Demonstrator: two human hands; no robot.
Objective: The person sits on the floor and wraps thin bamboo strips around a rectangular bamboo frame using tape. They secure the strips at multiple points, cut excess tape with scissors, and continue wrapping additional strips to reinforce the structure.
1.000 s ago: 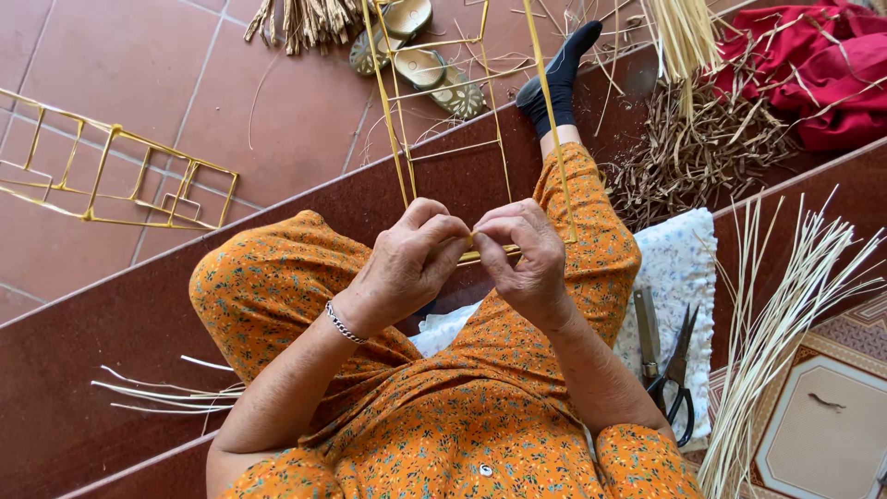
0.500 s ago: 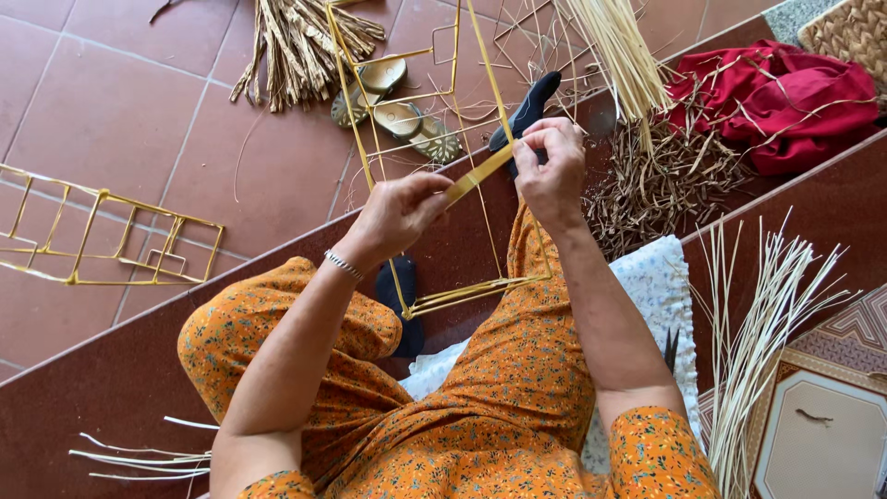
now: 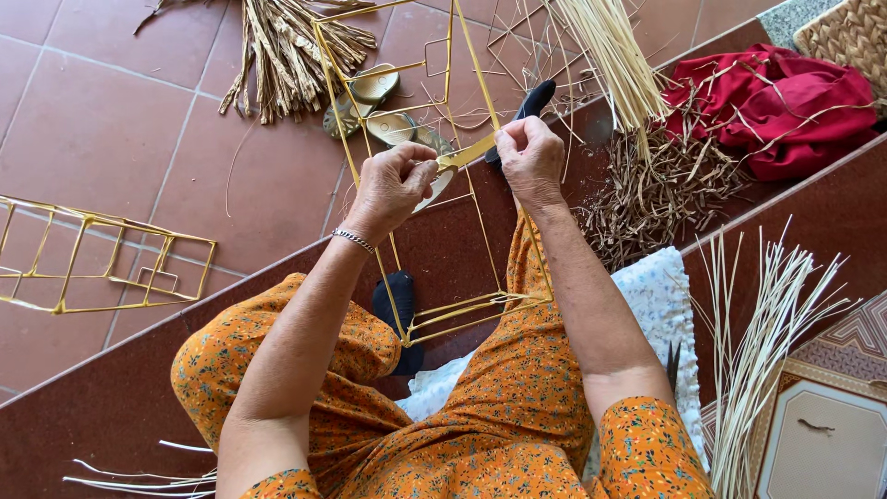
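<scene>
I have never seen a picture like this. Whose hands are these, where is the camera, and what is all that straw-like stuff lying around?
The camera sits on the person's head and looks straight down, so you see their own two arms, their lap in orange flowered cloth and their feet in dark socks. No machine is involved.

The left hand and the right hand are both closed on a flat yellow strip, pinched between the fingers where it crosses a thin yellow frame of sticks that stands over the legs.

Around them, on the red tiled floor, lie a second finished frame, a bundle of dry husks and a pair of sandals. To the right are a red cloth, a heap of brown twigs and pale thin reeds. A white cushion lies under the person.
</scene>
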